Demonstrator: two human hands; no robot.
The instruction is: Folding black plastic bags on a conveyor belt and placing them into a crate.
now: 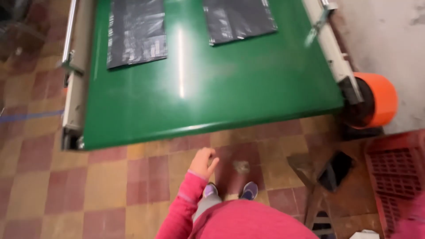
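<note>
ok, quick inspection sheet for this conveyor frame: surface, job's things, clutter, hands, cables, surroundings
Surface: green conveyor belt, glossy, with a light streak down its middle.
Job's things: two flat dark plastic bags lie apart on the belt, left bag and right bag, both cut off by the frame's top edge.
Clutter: small pale scrap on the floor near the shoes.
Hands: left hand loosely curled, holding nothing, below the belt end; right hand not in view.
Cables: nothing seen.
Surroundings: checkered tile floor; orange roller at the belt's right corner; red plastic crate; dark metal stand.
</note>
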